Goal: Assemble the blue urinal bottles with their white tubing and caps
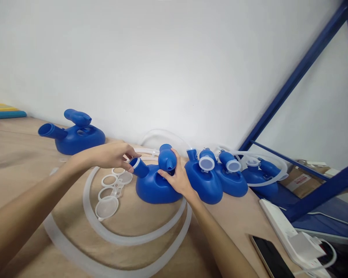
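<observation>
A blue plastic bottle with an angled neck stands in the middle of the table. My left hand is at the open neck, fingers closed on its rim, where a whitish ring shows. My right hand is wrapped round the rounded blue piece on top of the bottle. Left of the bottle lie translucent caps with rings. A clear hose curves in loops in front of and around them.
Another blue bottle stands at the back left. Several blue bottles with caps and hoses stand to the right. A phone, a white power strip and a blue metal frame are at the right.
</observation>
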`<state>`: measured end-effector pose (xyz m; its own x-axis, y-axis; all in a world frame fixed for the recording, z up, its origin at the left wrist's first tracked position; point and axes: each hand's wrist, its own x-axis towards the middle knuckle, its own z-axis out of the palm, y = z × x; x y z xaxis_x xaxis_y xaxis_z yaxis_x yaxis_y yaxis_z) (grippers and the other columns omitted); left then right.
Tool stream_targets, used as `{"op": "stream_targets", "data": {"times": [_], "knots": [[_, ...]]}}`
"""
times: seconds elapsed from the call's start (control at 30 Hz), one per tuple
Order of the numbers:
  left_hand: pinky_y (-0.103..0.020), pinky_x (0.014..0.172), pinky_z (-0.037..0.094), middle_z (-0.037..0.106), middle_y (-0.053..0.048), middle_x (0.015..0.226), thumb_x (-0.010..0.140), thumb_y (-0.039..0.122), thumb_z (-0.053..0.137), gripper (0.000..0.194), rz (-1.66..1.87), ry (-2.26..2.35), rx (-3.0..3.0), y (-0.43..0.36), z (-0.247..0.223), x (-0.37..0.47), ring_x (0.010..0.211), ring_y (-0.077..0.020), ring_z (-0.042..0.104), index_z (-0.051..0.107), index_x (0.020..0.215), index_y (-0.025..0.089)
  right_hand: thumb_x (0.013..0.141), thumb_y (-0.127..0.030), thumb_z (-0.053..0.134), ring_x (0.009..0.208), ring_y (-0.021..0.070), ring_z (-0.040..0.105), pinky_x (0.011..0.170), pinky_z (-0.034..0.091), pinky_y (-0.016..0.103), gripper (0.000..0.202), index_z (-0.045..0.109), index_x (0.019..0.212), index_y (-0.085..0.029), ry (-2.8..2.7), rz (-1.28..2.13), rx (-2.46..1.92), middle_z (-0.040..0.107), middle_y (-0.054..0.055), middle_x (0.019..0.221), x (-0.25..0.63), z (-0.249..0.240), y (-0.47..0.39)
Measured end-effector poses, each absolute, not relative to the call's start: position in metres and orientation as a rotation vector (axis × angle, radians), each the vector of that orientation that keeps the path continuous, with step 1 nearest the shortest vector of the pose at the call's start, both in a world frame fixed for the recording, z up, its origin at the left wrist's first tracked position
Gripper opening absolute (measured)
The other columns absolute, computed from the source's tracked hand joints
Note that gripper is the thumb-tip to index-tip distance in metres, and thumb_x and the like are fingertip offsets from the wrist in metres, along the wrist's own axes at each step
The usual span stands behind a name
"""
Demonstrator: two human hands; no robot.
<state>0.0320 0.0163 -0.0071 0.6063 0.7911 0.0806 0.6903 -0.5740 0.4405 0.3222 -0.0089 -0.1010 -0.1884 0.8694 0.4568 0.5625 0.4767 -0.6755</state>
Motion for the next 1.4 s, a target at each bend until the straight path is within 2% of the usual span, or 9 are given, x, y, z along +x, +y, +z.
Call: {"op": "stream_targets", "data": {"times": [0.37,0.5,0.6,0.73,0.93,1.07,1.17,1.27,1.4], "knots": [[-0.026,0.079,0.053,0.081,-0.006,0.107,0.080,0.045,0.078,0.051,0.346,1.164,2.674,0.020,-0.018,0.028,0.094,-0.0246,0.075,0.077,0.129,0.029,0.087,-0.057,0.072,0.137,0.0389,0.059,0.114,0.044,0.056,0.097,0.025,0.165,-0.026,-1.748,0.425,-1.279,0.056,0.016,0.155,0.318,-0.101,-0.004],[-0.030,0.085,0.054,0.078,-0.010,0.119,0.079,0.065,0.074,0.065,0.483,1.142,2.497,0.020,-0.035,0.048,0.102,-0.0286,0.073,0.076,0.127,0.022,0.086,-0.061,0.070,0.132,0.0414,0.063,0.111,0.046,0.058,0.099,0.023,0.166,-0.024,-1.717,0.429,-1.331,0.061,0.018,0.149,0.318,-0.102,-0.004],[-0.037,0.089,0.055,0.079,-0.013,0.112,0.091,0.083,0.043,0.078,0.686,1.189,2.149,0.023,-0.057,0.072,0.101,-0.0318,0.073,0.078,0.112,0.016,0.087,-0.062,0.069,0.130,0.0411,0.064,0.110,0.047,0.058,0.099,0.022,0.166,-0.022,-1.706,0.444,-1.333,0.063,0.018,0.145,0.319,-0.102,-0.005],[-0.048,0.102,0.052,0.077,-0.017,0.118,0.100,0.075,0.010,0.092,0.948,1.211,1.859,0.026,-0.079,0.091,0.114,-0.0347,0.070,0.074,0.121,0.013,0.089,-0.063,0.067,0.128,0.0395,0.065,0.109,0.047,0.057,0.098,0.022,0.165,-0.020,-1.702,0.467,-1.339,0.064,0.019,0.143,0.323,-0.102,-0.006],[-0.044,0.130,0.023,0.059,-0.007,0.152,0.100,0.066,0.039,0.063,1.037,0.931,2.139,0.021,-0.085,0.081,0.153,-0.0294,0.038,0.068,0.135,0.022,0.088,-0.063,0.069,0.132,0.0367,0.063,0.112,0.046,0.054,0.097,0.023,0.165,-0.025,-1.738,0.497,-1.310,0.054,0.016,0.156,0.326,-0.100,-0.001],[-0.042,0.128,0.029,0.056,-0.010,0.155,0.105,0.060,0.024,0.067,0.970,0.873,2.302,0.024,-0.079,0.073,0.150,-0.0258,0.042,0.059,0.145,0.019,0.089,-0.061,0.070,0.141,0.0345,0.055,0.118,0.042,0.052,0.095,0.026,0.165,-0.025,-1.768,0.509,-1.255,0.052,0.015,0.157,0.327,-0.100,0.005],[-0.035,0.121,0.038,0.045,-0.011,0.164,0.105,0.055,0.003,0.076,0.707,1.116,2.354,0.036,-0.065,0.061,0.148,-0.0220,0.046,0.033,0.163,0.016,0.090,-0.063,0.066,0.109,0.0331,0.072,0.102,0.053,0.052,0.097,0.024,0.166,-0.020,-1.651,0.553,-1.312,0.073,0.014,0.121,0.330,-0.103,0.013],[-0.040,0.117,0.042,0.053,-0.017,0.157,0.103,0.053,0.017,0.072,0.452,1.376,2.371,0.051,-0.051,0.037,0.142,-0.0286,0.052,0.044,0.156,0.012,0.091,-0.065,0.064,0.083,0.0276,0.073,0.089,0.058,0.047,0.105,0.011,0.169,-0.018,-1.517,0.636,-1.282,0.074,0.006,0.093,0.333,-0.107,0.018],[-0.043,0.094,0.056,0.077,-0.016,0.118,0.076,0.052,0.066,0.054,-0.035,1.531,2.348,0.062,-0.054,0.009,0.105,-0.0349,0.072,0.077,0.116,0.018,0.089,-0.062,0.069,0.104,0.0247,0.073,0.100,0.056,0.044,0.105,0.010,0.168,-0.026,-1.446,0.634,-1.132,0.070,0.011,0.126,0.336,-0.104,0.020]]}}
